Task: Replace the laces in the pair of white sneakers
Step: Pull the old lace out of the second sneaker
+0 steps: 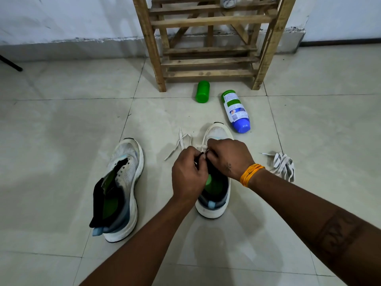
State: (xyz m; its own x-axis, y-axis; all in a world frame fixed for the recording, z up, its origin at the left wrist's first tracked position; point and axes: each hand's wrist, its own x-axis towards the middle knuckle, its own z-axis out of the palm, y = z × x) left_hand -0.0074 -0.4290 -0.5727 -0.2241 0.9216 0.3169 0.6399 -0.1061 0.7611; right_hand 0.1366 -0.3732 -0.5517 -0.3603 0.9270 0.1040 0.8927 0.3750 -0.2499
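In the head view, two bare forearms are reaching forward over a tiled floor (61, 124), and both hands are meeting above the right-hand white sneaker (216, 133), which is standing on the floor with its toe pointing away from the person. The left hand (188, 174) is hovering over the shoe's tongue with its grip curled in and pinching a white lace (181, 141) at the eyelets; the right hand (226, 155) is sitting just beside it, fingertips almost touching the left's, its grip likewise clamped on the same lace at the upper eyelets. The lace's loose ends are trailing out onto the floor to the left of the toe. An orange thread band (250, 174) is circling the right wrist.

The other white sneaker (125, 162) is lying well apart to the left, unlaced, with its dark tongue flopped open and a green insole showing inside. A bundle of loose white laces (283, 165) is lying on the floor to the right, just beyond the right wrist.

Farther away, a small green bottle (202, 91) is standing near the foot of a wooden rack (208, 19), and a white bottle with a blue cap (236, 111) is lying on its side just beside the laced sneaker's toe. The rack is standing against a pale wall (61, 17).
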